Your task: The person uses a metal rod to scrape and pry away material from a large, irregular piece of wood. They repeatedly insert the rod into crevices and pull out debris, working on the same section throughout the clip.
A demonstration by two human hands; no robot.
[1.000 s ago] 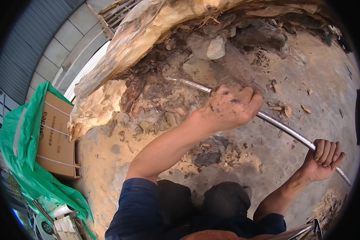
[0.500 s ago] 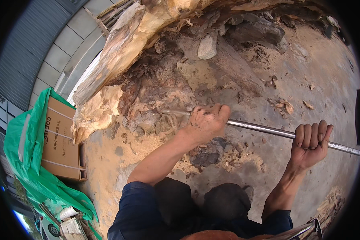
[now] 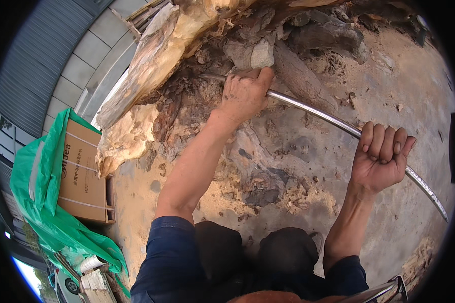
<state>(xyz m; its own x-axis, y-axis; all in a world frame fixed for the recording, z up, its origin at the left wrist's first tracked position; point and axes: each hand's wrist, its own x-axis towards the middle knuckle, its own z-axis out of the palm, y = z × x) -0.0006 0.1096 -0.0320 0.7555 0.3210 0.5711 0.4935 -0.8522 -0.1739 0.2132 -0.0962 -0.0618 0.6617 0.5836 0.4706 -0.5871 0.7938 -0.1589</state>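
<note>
A long, shiny metal bar (image 3: 316,112) runs slantwise across the view, and both my hands are closed around it. My left hand (image 3: 245,93) grips it near its far-left end, knuckles up. My right hand (image 3: 381,154) holds it further back, fingers curled over it, and the other end sticks out beyond at the right. The bar's flattened tip (image 3: 213,77) lies against or just in front of the dark, rough inner side of a large tree stump (image 3: 182,113); whether it touches cannot be made out. Beside my left hand sits a pale, stone-like lump (image 3: 262,54).
Pale stripped wood (image 3: 151,65) arches over the far side. A thick root (image 3: 303,76) and a dark stub (image 3: 260,189) lie around my hands. Sawdust and chips litter the concrete floor (image 3: 384,202). A cardboard box (image 3: 81,171) under a green tarp (image 3: 33,177) stands at left.
Both hands have moved away from me with the metal bar, the left one furthest. The bar's tip has shifted up the stump's inner side, and the bar now slopes more steeply.
</note>
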